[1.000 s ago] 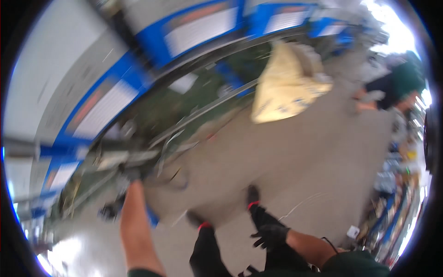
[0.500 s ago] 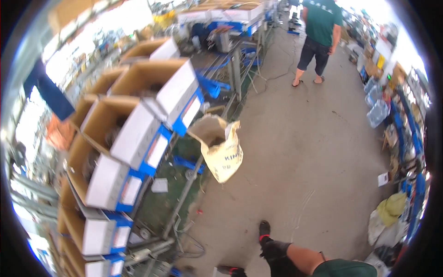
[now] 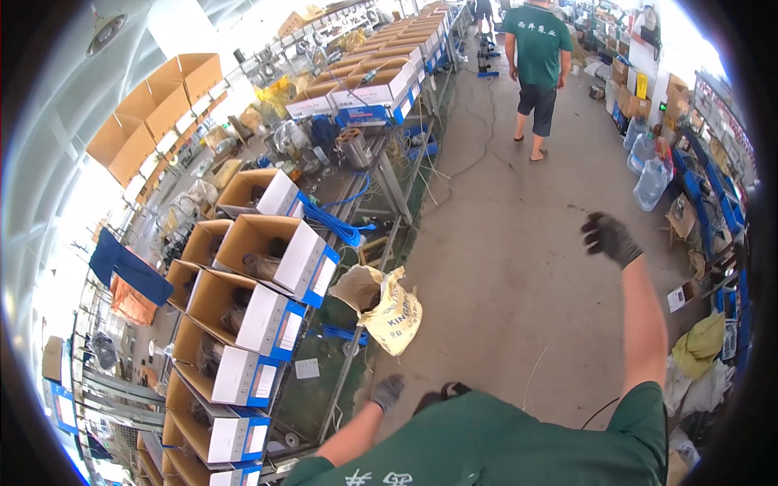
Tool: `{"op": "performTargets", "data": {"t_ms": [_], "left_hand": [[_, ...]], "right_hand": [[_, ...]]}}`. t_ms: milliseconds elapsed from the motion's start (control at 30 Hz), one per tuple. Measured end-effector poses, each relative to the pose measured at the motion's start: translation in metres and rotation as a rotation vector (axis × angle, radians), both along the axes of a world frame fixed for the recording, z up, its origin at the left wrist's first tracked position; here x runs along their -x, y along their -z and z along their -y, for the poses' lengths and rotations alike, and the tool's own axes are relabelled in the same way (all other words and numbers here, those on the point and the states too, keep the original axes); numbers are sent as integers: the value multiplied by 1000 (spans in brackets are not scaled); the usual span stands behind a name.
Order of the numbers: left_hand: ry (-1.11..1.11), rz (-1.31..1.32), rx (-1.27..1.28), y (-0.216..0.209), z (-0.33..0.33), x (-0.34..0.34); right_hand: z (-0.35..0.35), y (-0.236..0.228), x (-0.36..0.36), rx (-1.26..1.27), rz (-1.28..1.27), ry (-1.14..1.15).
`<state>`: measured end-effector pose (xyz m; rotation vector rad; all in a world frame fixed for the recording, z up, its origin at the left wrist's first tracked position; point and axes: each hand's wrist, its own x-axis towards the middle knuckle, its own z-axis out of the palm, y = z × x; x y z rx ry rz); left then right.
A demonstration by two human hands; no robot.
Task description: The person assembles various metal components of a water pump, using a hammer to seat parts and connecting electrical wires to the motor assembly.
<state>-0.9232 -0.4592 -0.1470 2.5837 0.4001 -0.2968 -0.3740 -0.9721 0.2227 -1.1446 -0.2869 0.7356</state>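
My right hand (image 3: 612, 239), in a dark glove, is raised over the walkway at the right. Its fingers are apart and slightly bent, with nothing in them. My left hand (image 3: 389, 391), in a grey glove, hangs low beside my green shirt (image 3: 502, 441). Its fingers look loosely stretched, and I see nothing in them. Nearest to that hand stands a yellow-white sack (image 3: 393, 320) with its top open. Left of the sack, open white-and-blue cardboard boxes (image 3: 247, 312) stand in rows, with dark and plastic-wrapped items inside.
A person in a green shirt (image 3: 539, 49) is farther up the grey walkway (image 3: 502, 243). More boxes (image 3: 381, 81) line the bench at the far left. Large clear plastic bottles (image 3: 651, 185) and piled goods border the right side. A cable (image 3: 490, 134) lies across the floor ahead.
My view has tilted, and both gloved hands and my shirt have come into it; my legs have left it. The person ahead has taken a step.
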Motion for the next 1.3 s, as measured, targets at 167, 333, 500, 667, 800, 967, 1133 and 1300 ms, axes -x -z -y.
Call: {"op": "performTargets", "data": {"t_ms": [167, 333, 500, 667, 800, 967, 1133, 1300], "left_hand": [[-502, 131, 435, -36, -48, -111], [-612, 233, 525, -17, -98, -212], [-844, 400, 595, -30, -143, -359], [-1712, 404, 1377, -58, -228, -470], [-1943, 312, 1224, -63, -252, -513], [-1714, 816, 115, -136, -249, -512], [-1527, 172, -304, -186, -320, -535], [-1780, -259, -56, -160, -375, -553]], "right_hand": [[29, -137, -26, 239, 382, 167], [-27, -164, -77, 660, 917, 29], [-175, -138, -132, 732, 1146, -110], [-333, -95, -234, 539, 932, -336], [-449, -107, -324, 354, 872, -446], [-608, -125, -452, 178, 960, -600], [-798, -130, -575, -167, 745, -677], [-1021, -156, -656, -348, 473, -488]]}}
